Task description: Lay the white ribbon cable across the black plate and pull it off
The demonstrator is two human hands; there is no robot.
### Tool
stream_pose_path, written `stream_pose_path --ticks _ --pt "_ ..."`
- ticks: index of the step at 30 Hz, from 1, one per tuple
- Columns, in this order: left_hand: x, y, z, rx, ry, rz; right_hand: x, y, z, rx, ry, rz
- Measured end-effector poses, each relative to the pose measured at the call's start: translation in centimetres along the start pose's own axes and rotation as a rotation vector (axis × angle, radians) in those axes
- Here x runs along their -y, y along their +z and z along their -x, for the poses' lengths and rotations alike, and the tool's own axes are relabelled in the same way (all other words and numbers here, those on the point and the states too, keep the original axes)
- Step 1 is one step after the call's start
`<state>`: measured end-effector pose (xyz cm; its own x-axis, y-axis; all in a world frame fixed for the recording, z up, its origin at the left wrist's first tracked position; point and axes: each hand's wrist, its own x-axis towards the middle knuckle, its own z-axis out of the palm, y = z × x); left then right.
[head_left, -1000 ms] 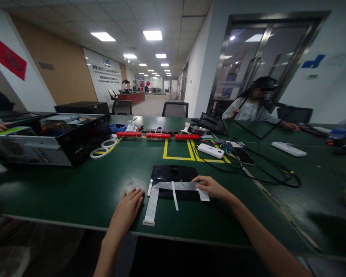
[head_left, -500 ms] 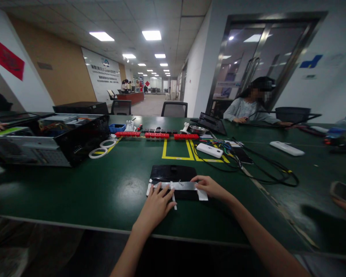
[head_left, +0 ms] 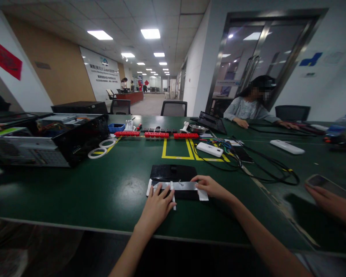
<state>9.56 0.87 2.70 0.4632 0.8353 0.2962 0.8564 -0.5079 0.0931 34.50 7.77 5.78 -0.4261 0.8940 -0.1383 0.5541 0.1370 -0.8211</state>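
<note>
I see the left hand flat, fingers spread, on the left end of a grey ribbon cable. It runs left-right across a black panel. The right hand, fingers loosely curled, presses its right end.

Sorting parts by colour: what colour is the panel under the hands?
The panel is glossy black, clearest in the head view.

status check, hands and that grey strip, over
Left hand flat on grey strip. Right hand on its right end, grip unclear. Strip lies across black panel. Cables apart, right.
</note>
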Motion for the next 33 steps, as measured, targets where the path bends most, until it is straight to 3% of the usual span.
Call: stream_pose_path --ticks 7,14,20,26,33 --pt "0.2 0.2 0.4 0.019 0.006 0.035 0.0 0.0 0.0 0.010 0.021 -0.009" --pt "1.3 -1.1 0.4 0.056 -0.007 0.218 0.6 -0.1 0.3 0.009 0.042 -0.011" --pt "4.3 -2.4 2.2 -0.079 -0.125 0.303 0.8 -0.1 0.4 0.001 0.049 0.006" --pt "6.9 -1.2 4.4 -0.195 -0.199 0.223 0.7 -0.1 0.5 -0.007 0.030 -0.055" --pt "7.4 -0.2 4.9 -0.193 -0.165 0.187 0.4 -0.4 0.7 -0.042 -0.012 -0.275"
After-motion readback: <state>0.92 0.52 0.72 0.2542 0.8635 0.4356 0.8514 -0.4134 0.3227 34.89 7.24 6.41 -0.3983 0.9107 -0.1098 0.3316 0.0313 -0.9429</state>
